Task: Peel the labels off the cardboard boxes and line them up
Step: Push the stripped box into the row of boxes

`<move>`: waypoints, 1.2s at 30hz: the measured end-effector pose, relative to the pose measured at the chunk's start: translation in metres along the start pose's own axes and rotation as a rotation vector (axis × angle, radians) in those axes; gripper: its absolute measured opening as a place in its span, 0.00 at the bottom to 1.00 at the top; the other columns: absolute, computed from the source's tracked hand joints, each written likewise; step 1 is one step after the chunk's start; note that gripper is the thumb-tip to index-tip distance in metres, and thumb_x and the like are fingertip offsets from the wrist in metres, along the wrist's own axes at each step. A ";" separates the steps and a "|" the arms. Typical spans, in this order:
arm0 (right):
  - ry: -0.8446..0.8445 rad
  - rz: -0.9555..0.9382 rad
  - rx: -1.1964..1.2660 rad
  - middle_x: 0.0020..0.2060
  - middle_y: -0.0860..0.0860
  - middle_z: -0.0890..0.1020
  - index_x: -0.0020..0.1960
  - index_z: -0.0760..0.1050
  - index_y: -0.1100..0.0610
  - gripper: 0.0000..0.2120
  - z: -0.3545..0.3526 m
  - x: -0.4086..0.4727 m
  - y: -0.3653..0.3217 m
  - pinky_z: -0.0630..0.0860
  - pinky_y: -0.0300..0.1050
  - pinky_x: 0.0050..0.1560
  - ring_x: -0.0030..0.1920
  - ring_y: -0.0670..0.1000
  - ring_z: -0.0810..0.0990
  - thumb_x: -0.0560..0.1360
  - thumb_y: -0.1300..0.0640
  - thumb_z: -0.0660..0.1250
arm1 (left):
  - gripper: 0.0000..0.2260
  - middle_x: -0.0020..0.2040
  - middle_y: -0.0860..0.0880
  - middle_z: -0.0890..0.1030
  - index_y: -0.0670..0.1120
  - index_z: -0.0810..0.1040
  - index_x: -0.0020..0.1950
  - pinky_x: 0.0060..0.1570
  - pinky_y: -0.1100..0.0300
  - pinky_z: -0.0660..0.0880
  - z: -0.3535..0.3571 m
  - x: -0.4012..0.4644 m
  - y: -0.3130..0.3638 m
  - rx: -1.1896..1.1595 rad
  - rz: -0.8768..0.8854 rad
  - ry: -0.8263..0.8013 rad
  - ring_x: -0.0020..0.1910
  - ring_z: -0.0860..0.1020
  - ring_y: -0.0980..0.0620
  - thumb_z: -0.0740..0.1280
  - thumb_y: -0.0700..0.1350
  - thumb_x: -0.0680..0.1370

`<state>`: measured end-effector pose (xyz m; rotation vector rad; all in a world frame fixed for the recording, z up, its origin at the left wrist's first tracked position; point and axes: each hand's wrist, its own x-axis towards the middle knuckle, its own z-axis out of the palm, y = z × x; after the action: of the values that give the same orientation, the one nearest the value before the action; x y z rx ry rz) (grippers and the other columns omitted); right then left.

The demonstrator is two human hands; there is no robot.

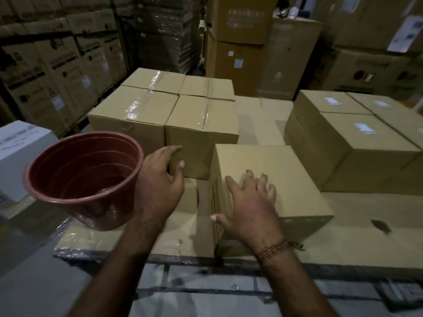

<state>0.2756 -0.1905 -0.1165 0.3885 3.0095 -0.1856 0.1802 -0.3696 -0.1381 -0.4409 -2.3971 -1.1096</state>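
A plain cardboard box (286, 170) sits alone on a layer of flat cardboard (357, 225) in front of me. My right hand (249, 202) rests flat on its near left corner, fingers spread and thumb down the side. My left hand (160, 179) reaches with relaxed fingers to the lower corner of a taped box (201, 124), one of a block of several without labels. To the right, stacked boxes (357, 156) carry white labels (365, 128) on top. A red plastic bucket (84, 177) hangs in the air beside my left wrist; what holds it is hidden.
Tall stacks of printed cartons (57, 72) wall the left, back and right. A white box (20, 152) stands at the left. Grey floor and a pallet edge wrapped in plastic film (75, 250) lie below the cardboard layer.
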 end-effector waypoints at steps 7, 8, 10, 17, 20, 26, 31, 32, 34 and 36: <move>0.033 0.032 0.006 0.86 0.59 0.51 0.87 0.45 0.49 0.36 0.022 -0.022 0.042 0.51 0.75 0.81 0.84 0.70 0.49 0.85 0.39 0.55 | 0.17 0.67 0.52 0.81 0.51 0.79 0.71 0.65 0.48 0.77 0.030 -0.040 0.026 -0.016 -0.154 -0.025 0.68 0.76 0.52 0.70 0.47 0.82; 0.049 0.029 0.005 0.86 0.58 0.52 0.87 0.45 0.49 0.35 0.022 -0.024 0.048 0.51 0.75 0.81 0.84 0.70 0.50 0.85 0.40 0.55 | 0.17 0.68 0.52 0.80 0.52 0.78 0.71 0.65 0.48 0.77 0.034 -0.045 0.028 -0.017 -0.169 -0.041 0.68 0.76 0.52 0.70 0.47 0.82; 0.080 0.027 0.027 0.86 0.57 0.53 0.86 0.43 0.48 0.34 0.019 -0.028 0.060 0.51 0.74 0.81 0.84 0.69 0.51 0.86 0.41 0.54 | 0.18 0.68 0.53 0.80 0.54 0.77 0.72 0.65 0.49 0.76 0.043 -0.054 0.033 -0.012 -0.185 -0.080 0.69 0.75 0.52 0.70 0.48 0.82; 0.317 0.094 0.198 0.82 0.53 0.66 0.85 0.56 0.48 0.28 0.005 -0.027 0.110 0.64 0.68 0.79 0.81 0.61 0.65 0.86 0.46 0.52 | 0.19 0.70 0.54 0.78 0.55 0.75 0.74 0.63 0.52 0.75 0.065 -0.067 0.051 0.001 -0.156 -0.234 0.69 0.74 0.52 0.69 0.52 0.82; 0.418 0.145 0.277 0.78 0.54 0.73 0.84 0.62 0.50 0.26 -0.005 -0.025 0.130 0.72 0.65 0.74 0.75 0.60 0.72 0.86 0.48 0.53 | 0.20 0.70 0.53 0.78 0.54 0.74 0.75 0.62 0.55 0.72 0.073 -0.072 0.062 -0.017 -0.149 -0.304 0.69 0.75 0.51 0.69 0.53 0.82; 0.529 0.219 0.446 0.73 0.56 0.77 0.83 0.66 0.53 0.23 -0.031 -0.026 0.167 0.74 0.57 0.74 0.71 0.57 0.76 0.87 0.57 0.58 | 0.41 0.82 0.46 0.64 0.52 0.54 0.85 0.72 0.45 0.71 0.113 -0.086 0.080 -0.316 -0.675 -0.779 0.77 0.69 0.41 0.66 0.68 0.79; 0.552 0.229 0.472 0.72 0.56 0.78 0.81 0.68 0.49 0.24 -0.030 -0.029 0.183 0.74 0.58 0.75 0.71 0.57 0.76 0.86 0.59 0.58 | 0.45 0.80 0.46 0.69 0.57 0.57 0.84 0.70 0.42 0.74 0.130 -0.086 0.095 -0.536 -0.649 -0.842 0.73 0.74 0.43 0.72 0.70 0.73; 0.560 0.225 0.480 0.72 0.56 0.78 0.80 0.69 0.48 0.24 -0.029 -0.029 0.185 0.75 0.61 0.74 0.71 0.57 0.76 0.86 0.59 0.58 | 0.44 0.80 0.46 0.69 0.55 0.59 0.84 0.70 0.43 0.74 0.132 -0.085 0.099 -0.550 -0.638 -0.820 0.72 0.74 0.43 0.73 0.69 0.74; 0.596 0.223 0.532 0.73 0.55 0.78 0.78 0.73 0.49 0.22 -0.030 -0.029 0.189 0.75 0.60 0.74 0.73 0.56 0.76 0.86 0.60 0.58 | 0.40 0.80 0.46 0.68 0.52 0.61 0.83 0.71 0.45 0.73 0.139 -0.082 0.100 -0.537 -0.591 -0.754 0.75 0.71 0.43 0.74 0.62 0.76; 0.635 0.234 0.600 0.71 0.52 0.80 0.75 0.77 0.52 0.20 -0.032 -0.028 0.196 0.74 0.53 0.74 0.72 0.53 0.77 0.86 0.61 0.59 | 0.38 0.80 0.47 0.68 0.50 0.64 0.82 0.72 0.46 0.73 0.143 -0.079 0.098 -0.463 -0.503 -0.650 0.77 0.70 0.45 0.75 0.58 0.77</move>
<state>0.3507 -0.0053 -0.1026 1.0114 3.3946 -1.1529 0.2539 -0.2052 -0.1998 -0.3954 -2.8857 -2.0251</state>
